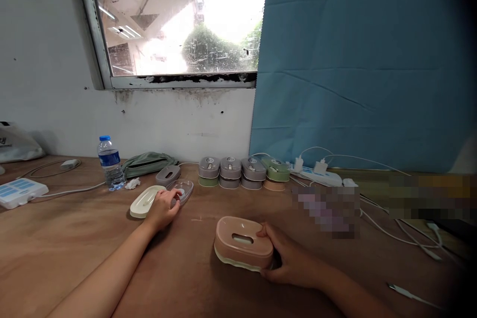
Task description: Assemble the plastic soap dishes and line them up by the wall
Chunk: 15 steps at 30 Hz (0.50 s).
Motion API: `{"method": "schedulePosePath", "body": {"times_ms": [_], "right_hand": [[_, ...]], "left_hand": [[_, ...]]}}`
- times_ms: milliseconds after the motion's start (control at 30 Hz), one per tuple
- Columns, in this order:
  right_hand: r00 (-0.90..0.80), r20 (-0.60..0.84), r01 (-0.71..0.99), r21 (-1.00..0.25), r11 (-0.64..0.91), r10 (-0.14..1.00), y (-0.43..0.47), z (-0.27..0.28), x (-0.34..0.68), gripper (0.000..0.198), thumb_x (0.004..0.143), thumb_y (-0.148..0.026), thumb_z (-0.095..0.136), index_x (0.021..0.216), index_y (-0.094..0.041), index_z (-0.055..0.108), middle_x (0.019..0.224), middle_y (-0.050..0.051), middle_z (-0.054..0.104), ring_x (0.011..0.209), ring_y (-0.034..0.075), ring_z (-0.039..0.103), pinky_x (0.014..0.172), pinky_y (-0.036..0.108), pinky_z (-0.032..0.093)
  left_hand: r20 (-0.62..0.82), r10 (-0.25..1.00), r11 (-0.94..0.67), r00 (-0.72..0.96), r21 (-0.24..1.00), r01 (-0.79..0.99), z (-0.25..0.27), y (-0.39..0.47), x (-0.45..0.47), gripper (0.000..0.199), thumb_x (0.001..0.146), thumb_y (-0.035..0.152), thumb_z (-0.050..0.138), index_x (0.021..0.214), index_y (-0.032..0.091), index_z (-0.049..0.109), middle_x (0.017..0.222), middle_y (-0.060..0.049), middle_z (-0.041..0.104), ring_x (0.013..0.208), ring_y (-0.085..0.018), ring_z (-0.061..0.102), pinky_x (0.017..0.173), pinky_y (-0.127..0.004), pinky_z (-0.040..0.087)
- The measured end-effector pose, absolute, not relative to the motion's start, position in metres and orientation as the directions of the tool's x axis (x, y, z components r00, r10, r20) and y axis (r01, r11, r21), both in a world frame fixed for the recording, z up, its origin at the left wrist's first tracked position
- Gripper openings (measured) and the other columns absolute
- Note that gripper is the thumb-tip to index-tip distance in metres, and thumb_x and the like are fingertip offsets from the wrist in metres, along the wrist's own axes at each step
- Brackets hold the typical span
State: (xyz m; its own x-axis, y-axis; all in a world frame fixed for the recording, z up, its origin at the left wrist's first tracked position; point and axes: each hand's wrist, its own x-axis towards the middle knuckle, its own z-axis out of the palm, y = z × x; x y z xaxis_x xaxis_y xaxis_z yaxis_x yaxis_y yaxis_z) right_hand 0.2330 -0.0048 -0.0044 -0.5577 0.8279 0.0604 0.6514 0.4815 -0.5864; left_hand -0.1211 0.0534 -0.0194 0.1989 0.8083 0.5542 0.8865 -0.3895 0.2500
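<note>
A peach oblong plastic box (pixel 243 244) with a slot in its top and a pale cream rim underneath is in my right hand (pixel 285 258), held by its right end, thumb on top and fingers lower down. It is tilted slightly at the table's middle. Farther back on the left, my left hand (pixel 166 207) has its curled fingers and thumb at the near edge of a clear greyish cover (pixel 185 193). Under and beside that wrist lies a cream shallow tray (pixel 145 202). Just behind, a grey slotted piece (pixel 167 175) rests on the table.
Along the wall stand several two-part boxes, three grey-topped (pixel 230 171) and one green-topped (pixel 276 170). A water bottle (pixel 111 165), crumpled tissue (pixel 132 184) and green pouch (pixel 149 163) are back left. White cables and a power strip (pixel 318 175) lie on the right, another strip (pixel 22 192) far left.
</note>
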Motion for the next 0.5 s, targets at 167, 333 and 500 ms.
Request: {"method": "schedulePosePath", "body": {"times_ms": [167, 333, 500], "right_hand": [[-0.543, 0.066, 0.649, -0.599, 0.468, 0.837, -0.0049, -0.0049, 0.2339, 0.048, 0.057, -0.028, 0.065, 0.100, -0.021, 0.043, 0.109, 0.006, 0.048, 0.098, 0.022, 0.047, 0.083, 0.031, 0.040], [-0.541, 0.094, 0.651, -0.582, 0.487, 0.836, -0.0066, -0.0039, 0.2316, 0.052, 0.054, -0.029, 0.068, 0.100, -0.021, 0.043, 0.110, 0.006, 0.048, 0.099, 0.024, 0.047, 0.083, 0.032, 0.039], [-0.524, 0.117, 0.661, -0.570, 0.489, 0.844, -0.0095, -0.0055, 0.2274, 0.051, 0.057, -0.027, 0.064, 0.102, -0.021, 0.041, 0.106, 0.006, 0.049, 0.097, 0.023, 0.048, 0.081, 0.031, 0.040]], "left_hand": [[0.583, 0.802, -0.362, 0.129, 0.302, 0.882, -0.0223, 0.0554, -0.1217, 0.017, 0.078, 0.020, 0.041, 0.095, 0.021, 0.047, 0.081, -0.003, 0.062, 0.079, -0.020, 0.056, 0.080, -0.038, 0.037], [0.634, 0.773, -0.342, 0.029, 0.378, 0.860, -0.0256, 0.0591, -0.1218, 0.011, 0.080, 0.024, 0.042, 0.090, 0.021, 0.044, 0.080, -0.003, 0.061, 0.076, -0.019, 0.057, 0.078, -0.036, 0.039], [0.640, 0.769, -0.323, -0.013, 0.405, 0.855, -0.0258, 0.0584, -0.1189, 0.009, 0.080, 0.026, 0.042, 0.086, 0.021, 0.045, 0.078, -0.002, 0.061, 0.076, -0.019, 0.058, 0.077, -0.035, 0.040]]}}
